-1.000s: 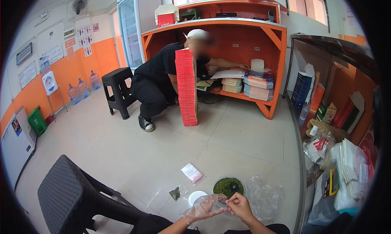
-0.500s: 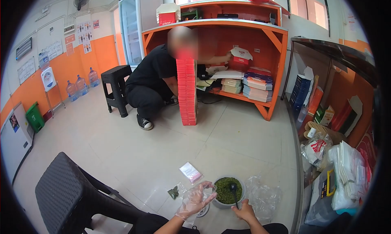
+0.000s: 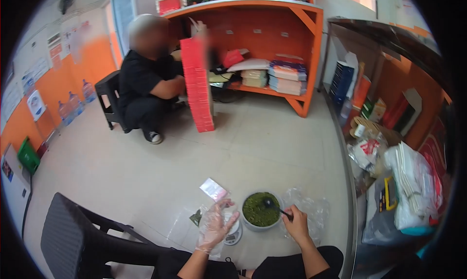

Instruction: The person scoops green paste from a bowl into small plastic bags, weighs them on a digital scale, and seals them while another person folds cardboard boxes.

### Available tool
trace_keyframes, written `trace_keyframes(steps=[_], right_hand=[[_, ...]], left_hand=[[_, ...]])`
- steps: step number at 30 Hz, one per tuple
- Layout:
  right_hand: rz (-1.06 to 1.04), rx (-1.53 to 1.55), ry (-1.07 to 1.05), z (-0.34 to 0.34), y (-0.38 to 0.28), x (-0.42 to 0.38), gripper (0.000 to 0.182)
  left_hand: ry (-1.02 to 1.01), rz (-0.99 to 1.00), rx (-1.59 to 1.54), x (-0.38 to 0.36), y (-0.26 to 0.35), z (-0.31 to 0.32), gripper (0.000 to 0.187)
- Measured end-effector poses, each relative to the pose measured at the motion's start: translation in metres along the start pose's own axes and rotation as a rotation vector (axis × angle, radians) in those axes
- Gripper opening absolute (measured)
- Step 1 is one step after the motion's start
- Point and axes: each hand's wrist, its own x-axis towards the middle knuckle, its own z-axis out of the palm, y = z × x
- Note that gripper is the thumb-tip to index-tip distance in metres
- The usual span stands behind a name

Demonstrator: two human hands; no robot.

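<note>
Right hand [image 3: 296, 224] grips a black spoon [image 3: 275, 207] whose head rests in the bowl [image 3: 261, 210] of green material. Gloved left hand [image 3: 214, 224] hovers, fingers spread, above a small scale [image 3: 231, 234] on the floor [image 3: 272, 148].

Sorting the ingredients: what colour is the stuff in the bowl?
Green, in the white bowl; the head view shows it best.
</note>
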Motion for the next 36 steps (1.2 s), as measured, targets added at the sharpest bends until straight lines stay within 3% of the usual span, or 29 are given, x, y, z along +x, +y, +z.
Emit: trace_keyframes(steps=[2,5,14,21,24,26,29,36], right_hand=[[-0.104,0.121,0.1,0.0,0.001,0.006,0.016],[-0.041,0.266,0.157,0.006,0.001,0.011,0.014],[-0.164,0.424,0.198,0.013,0.001,0.017,0.013],[-0.223,0.289,0.143,0.013,-0.008,0.02,0.014],[-0.308,0.291,0.171,0.011,-0.009,0.021,0.015],[-0.428,0.128,0.167,0.013,-0.003,0.026,0.017],[-0.354,0.184,0.037,0.014,0.003,0.024,0.017],[-0.306,0.194,0.007,-0.012,-0.007,0.011,0.017]], left_hand=[[0.023,-0.017,0.011,0.0,0.0,0.002,0.044],[-0.005,-0.034,-0.013,0.001,0.009,0.001,0.043],[-0.038,-0.055,0.006,0.001,0.008,0.003,0.043],[-0.02,-0.034,-0.006,-0.001,-0.001,0.008,0.044],[-0.022,-0.055,-0.03,-0.001,0.001,0.008,0.044],[-0.025,-0.072,-0.05,-0.002,0.003,0.008,0.044],[-0.048,-0.038,0.022,-0.001,0.003,0.008,0.043],[-0.043,-0.043,0.008,0.002,0.008,0.005,0.042]])
